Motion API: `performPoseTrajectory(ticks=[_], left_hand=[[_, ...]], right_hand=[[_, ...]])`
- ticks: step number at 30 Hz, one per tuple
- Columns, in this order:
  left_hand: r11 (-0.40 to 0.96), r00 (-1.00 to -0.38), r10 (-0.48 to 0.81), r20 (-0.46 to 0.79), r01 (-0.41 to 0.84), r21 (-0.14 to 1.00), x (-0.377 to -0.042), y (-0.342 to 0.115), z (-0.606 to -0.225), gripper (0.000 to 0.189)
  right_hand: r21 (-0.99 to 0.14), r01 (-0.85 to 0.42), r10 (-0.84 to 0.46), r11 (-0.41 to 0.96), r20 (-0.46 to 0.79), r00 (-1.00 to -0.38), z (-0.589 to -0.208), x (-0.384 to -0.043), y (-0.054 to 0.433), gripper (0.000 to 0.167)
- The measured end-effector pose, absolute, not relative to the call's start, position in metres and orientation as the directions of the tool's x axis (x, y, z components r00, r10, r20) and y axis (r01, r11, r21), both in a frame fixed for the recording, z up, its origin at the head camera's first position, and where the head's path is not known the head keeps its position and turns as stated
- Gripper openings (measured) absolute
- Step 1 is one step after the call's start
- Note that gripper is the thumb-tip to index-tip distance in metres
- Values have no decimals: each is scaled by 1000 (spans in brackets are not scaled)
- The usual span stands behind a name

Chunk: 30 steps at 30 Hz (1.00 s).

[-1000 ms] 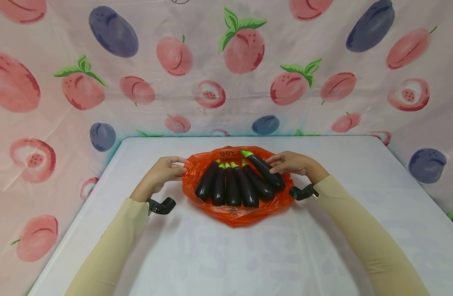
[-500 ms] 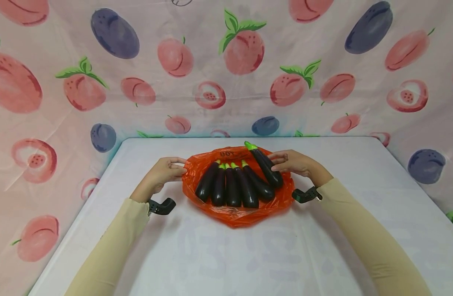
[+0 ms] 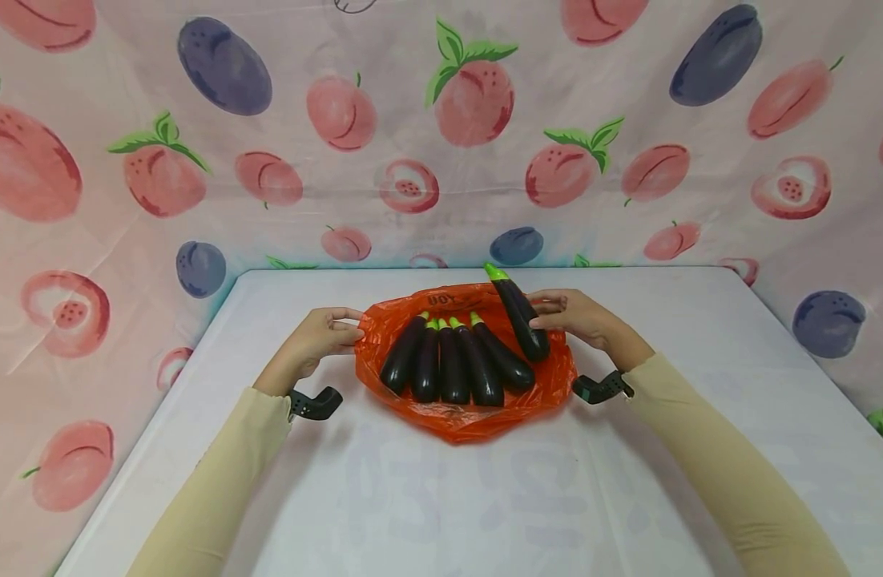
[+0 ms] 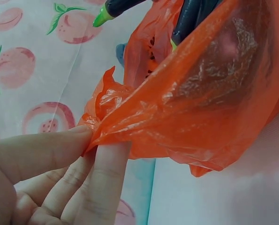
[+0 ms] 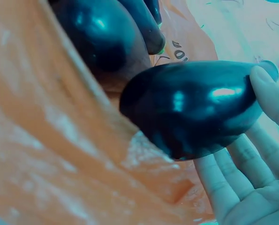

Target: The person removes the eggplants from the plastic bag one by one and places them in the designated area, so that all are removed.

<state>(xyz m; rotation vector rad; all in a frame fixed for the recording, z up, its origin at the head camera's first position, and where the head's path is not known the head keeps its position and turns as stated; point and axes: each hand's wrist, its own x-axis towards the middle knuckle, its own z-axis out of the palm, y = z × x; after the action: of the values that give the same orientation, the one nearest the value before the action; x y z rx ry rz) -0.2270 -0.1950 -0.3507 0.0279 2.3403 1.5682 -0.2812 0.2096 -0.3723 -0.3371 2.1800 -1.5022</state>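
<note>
An orange-red plastic bag (image 3: 456,425) lies spread on the table with several dark eggplants (image 3: 441,365) side by side in it, their green stem ends pointing away. My left hand (image 3: 321,335) pinches the bag's left edge between thumb and fingers; the left wrist view shows the gathered plastic (image 4: 109,126) there. At the bag's right side, my right hand (image 3: 574,316) holds one eggplant (image 3: 521,319) between thumb and fingers, tilted with its green end up and away. In the right wrist view that eggplant (image 5: 191,108) lies across the fingers, with the thumb on top.
The bag stands on a white-covered table (image 3: 456,513). Behind it hangs a pink fruit-print cloth (image 3: 456,176), which also runs along the left and right sides. Dark camera mounts (image 3: 315,402) are strapped to both wrists.
The eggplant in my right hand has risen and moved away from me, its green end now past the bag's far edge. My left hand keeps its pinch on the bag, almost still.
</note>
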Motion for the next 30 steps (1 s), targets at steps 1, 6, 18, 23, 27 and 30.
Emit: performPoseTrajectory(ticks=[1, 6, 18, 23, 27, 30], left_hand=[[394, -948, 194, -254, -162, 905, -227, -195, -351, 40], [388, -947, 192, -259, -169, 906, -227, -195, -350, 40], [382, -947, 194, -257, -169, 909, -225, -194, -350, 38], [373, -946, 193, -260, -174, 911, -225, -195, -351, 39], [368, -946, 189, -263, -180, 912, -225, -196, -351, 40], [372, -948, 187, -259, -176, 911, -225, -195, -350, 39]], right_hand=[[-929, 58, -448, 365, -230, -864, -372, -280, 210, 58], [-938, 51, -420, 342, -201, -885, -369, -274, 211, 57], [-935, 70, -340, 346, -195, -920, -357, -259, 215, 59], [-934, 53, -336, 352, -179, -925, -350, -254, 220, 60], [-930, 41, -325, 366, -169, -930, -346, -251, 225, 59], [-923, 38, -310, 382, -167, -936, -345, -251, 229, 60]])
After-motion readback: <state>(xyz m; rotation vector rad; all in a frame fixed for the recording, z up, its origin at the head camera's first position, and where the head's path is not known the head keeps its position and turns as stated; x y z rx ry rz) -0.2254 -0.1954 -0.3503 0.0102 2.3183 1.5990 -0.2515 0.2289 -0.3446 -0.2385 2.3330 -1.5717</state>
